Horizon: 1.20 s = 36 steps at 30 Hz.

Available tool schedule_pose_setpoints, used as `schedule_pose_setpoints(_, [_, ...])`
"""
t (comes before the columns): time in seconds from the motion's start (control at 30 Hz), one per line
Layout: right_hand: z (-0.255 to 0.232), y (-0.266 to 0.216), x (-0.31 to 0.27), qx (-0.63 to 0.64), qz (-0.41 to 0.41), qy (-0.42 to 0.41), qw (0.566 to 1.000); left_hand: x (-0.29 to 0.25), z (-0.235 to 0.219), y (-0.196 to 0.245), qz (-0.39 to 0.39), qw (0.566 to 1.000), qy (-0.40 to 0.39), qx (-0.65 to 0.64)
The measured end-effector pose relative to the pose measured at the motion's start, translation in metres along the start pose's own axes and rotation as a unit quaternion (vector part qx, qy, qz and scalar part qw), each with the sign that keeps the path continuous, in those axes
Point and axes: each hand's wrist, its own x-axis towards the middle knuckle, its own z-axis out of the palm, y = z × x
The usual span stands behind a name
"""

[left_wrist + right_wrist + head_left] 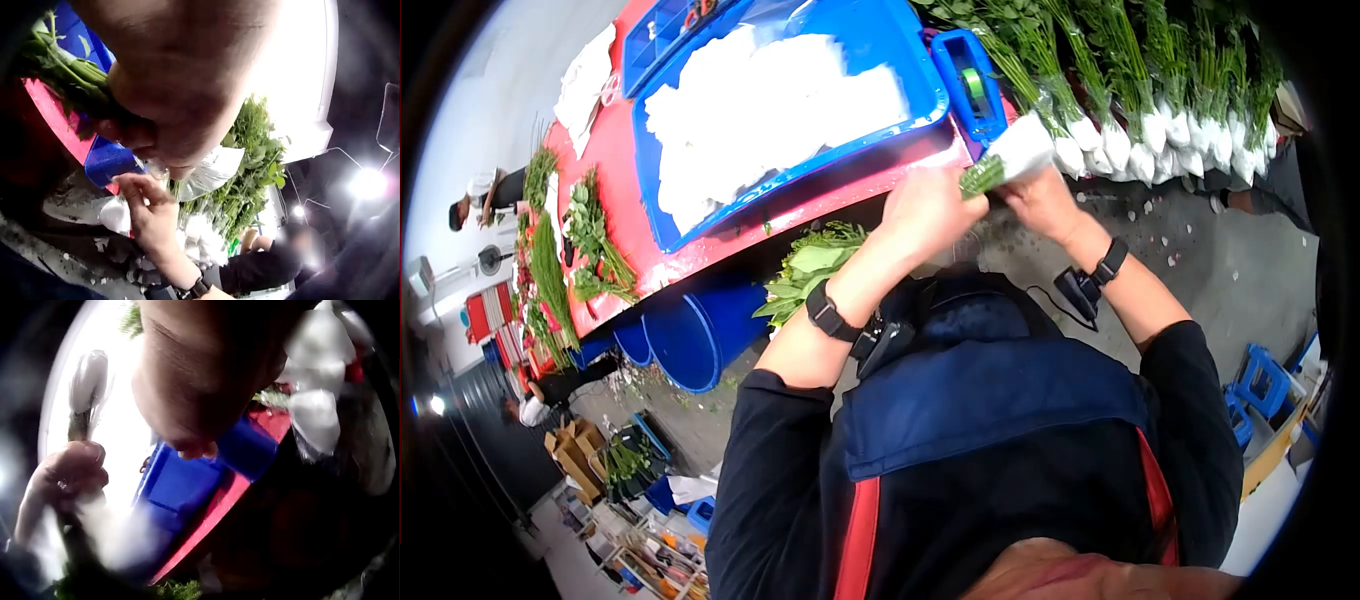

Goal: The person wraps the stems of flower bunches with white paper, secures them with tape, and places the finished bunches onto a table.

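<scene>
My left hand (935,210) grips a bunch of green stems (983,177) whose cut ends are wrapped in white under clear plastic (1025,147). In the right wrist view, the left hand (69,475) has its fingers curled round the bunch below the white wrapped end (89,378). Leafy stems (90,74) extend behind the left hand (181,75) in the left wrist view. My right hand (1045,205) is close beside the wrapped end, its fingers bent; in the left wrist view, the right hand (153,219) brings thumb and forefinger together. Whether they pinch anything thin is unclear.
A blue tray (800,175) of white material lies on the red table (625,180), beside a blue tape dispenser (972,85). Several wrapped bunches (1145,130) line the upper right. Greenery (550,260) lies at the left; blue buckets (685,345) stand below the table edge.
</scene>
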Motion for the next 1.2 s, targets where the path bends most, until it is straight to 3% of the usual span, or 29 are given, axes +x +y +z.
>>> schedule_pose_setpoints(0.03, [0.001,-0.006,0.004,0.068,0.005,-0.069,0.995,0.0,-0.004,-0.004,0.004,0.998,0.056,0.012])
schedule_pose_setpoints(0.1, [-0.003,-0.04,0.007,0.236,0.124,-0.121,0.956,0.002,-0.014,-0.024,-0.072,0.988,0.085,0.108])
schedule_pose_setpoints(0.13, [-0.014,-0.067,0.022,0.375,0.207,-0.158,0.89,0.002,-0.012,-0.034,-0.078,0.982,0.079,0.154])
schedule_pose_setpoints(0.17, [-0.024,-0.091,0.038,0.501,0.286,-0.191,0.794,-0.001,-0.006,-0.045,-0.086,0.974,0.07,0.199])
schedule_pose_setpoints(0.23, [-0.026,-0.102,0.064,0.55,0.359,-0.187,0.731,-0.008,0.009,-0.052,-0.094,0.964,0.02,0.246])
schedule_pose_setpoints(0.3, [-0.025,-0.108,0.086,0.528,0.395,-0.199,0.725,-0.022,0.015,-0.065,0.002,0.975,0.091,0.204])
schedule_pose_setpoints(0.37, [-0.018,-0.103,0.105,0.595,0.48,-0.201,0.612,-0.04,0.002,-0.061,0.063,0.981,0.115,0.14])
schedule_pose_setpoints(0.4, [-0.021,-0.109,0.117,0.601,0.457,-0.233,0.613,-0.045,-0.002,-0.062,0.054,0.984,0.124,0.118])
schedule_pose_setpoints(0.43, [-0.028,-0.115,0.13,0.606,0.434,-0.264,0.612,-0.051,-0.009,-0.059,0.029,0.986,0.077,0.143])
schedule_pose_setpoints(0.5, [-0.035,-0.11,0.154,0.549,0.402,-0.31,0.664,-0.064,-0.025,-0.048,-0.023,0.982,-0.02,0.189])
schedule_pose_setpoints(0.57, [-0.033,-0.097,0.168,0.426,0.306,-0.422,0.739,-0.074,-0.037,-0.044,-0.033,0.989,-0.063,0.129])
schedule_pose_setpoints(0.63, [-0.024,-0.078,0.165,0.365,0.177,-0.463,0.788,-0.085,-0.054,-0.044,-0.045,0.992,-0.097,0.064])
schedule_pose_setpoints(0.67, [-0.013,-0.07,0.151,0.359,0.095,-0.431,0.822,-0.086,-0.062,-0.046,-0.057,0.991,-0.117,0.008])
schedule_pose_setpoints(0.7, [-0.009,-0.066,0.144,0.314,0.079,-0.463,0.825,-0.089,-0.068,-0.048,-0.064,0.99,-0.123,-0.029])
schedule_pose_setpoints(0.77, [0.003,-0.059,0.12,0.294,0.101,-0.434,0.846,-0.095,-0.079,-0.049,-0.077,0.982,-0.136,-0.102])
schedule_pose_setpoints(0.83, [0.017,-0.065,0.087,0.322,0.119,-0.305,0.888,-0.096,-0.08,-0.05,-0.089,0.984,-0.094,-0.119])
schedule_pose_setpoints(0.87, [0.025,-0.073,0.075,0.326,0.078,-0.224,0.915,-0.095,-0.075,-0.053,-0.094,0.986,-0.064,-0.122])
schedule_pose_setpoints(0.9, [0.022,-0.094,0.071,0.363,0.176,-0.216,0.889,-0.094,-0.07,-0.056,-0.099,0.987,-0.036,-0.125])
schedule_pose_setpoints(0.93, [0.022,-0.099,0.063,0.362,0.183,-0.249,0.879,-0.09,-0.07,-0.059,-0.058,0.993,0.018,-0.099])
schedule_pose_setpoints(0.97, [0.023,-0.104,0.054,0.362,0.19,-0.284,0.867,-0.083,-0.06,-0.075,-0.091,0.995,0.05,0.003])
schedule_pose_setpoints(1.0, [0.001,-0.133,0.066,0.425,0.299,-0.304,0.798,-0.081,-0.06,-0.069,-0.098,0.989,0.068,0.082])
schedule_pose_setpoints(1.03, [-0.004,-0.141,0.072,0.443,0.282,-0.28,0.804,-0.079,-0.06,-0.062,-0.102,0.978,0.084,0.161])
schedule_pose_setpoints(1.1, [-0.01,-0.143,0.084,0.482,0.342,-0.26,0.763,-0.072,-0.049,-0.056,-0.063,0.969,0.087,0.224])
schedule_pose_setpoints(1.17, [-0.022,-0.134,0.089,0.581,0.353,-0.261,0.685,-0.062,-0.048,-0.05,-0.012,0.958,0.094,0.27])
schedule_pose_setpoints(1.2, [-0.032,-0.136,0.089,0.556,0.329,-0.257,0.719,-0.056,-0.05,-0.046,0.017,0.954,0.097,0.285])
